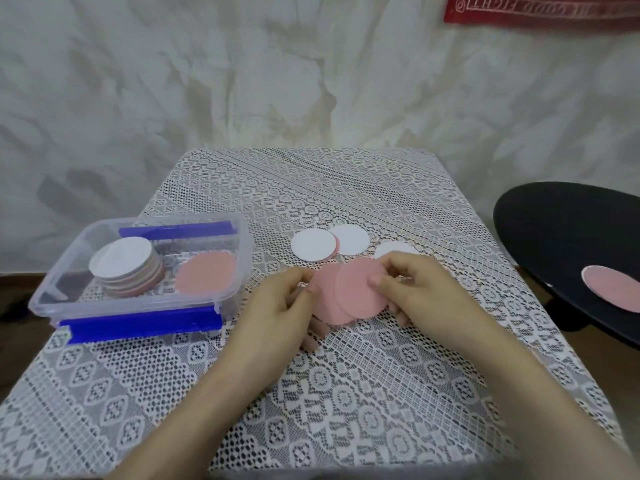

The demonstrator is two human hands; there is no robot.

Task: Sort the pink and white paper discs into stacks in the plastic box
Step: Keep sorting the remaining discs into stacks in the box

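Left hand [277,306] and right hand [419,289] both pinched overlapping pink discs [349,292] above the lace-covered worktop [346,393], right of the plastic box [145,271].

Left grip [277,308] and right grip [420,289] bare, nails short and plain; forearms [207,403] bare, unsleeved.

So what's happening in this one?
A person is sorting paper discs at a lace-covered table. The left hand and right hand together hold two overlapping pink discs over it. The plastic box already holds a white-topped stack and a flat pink disc beside it. Three white discs lie loose beyond the hands.
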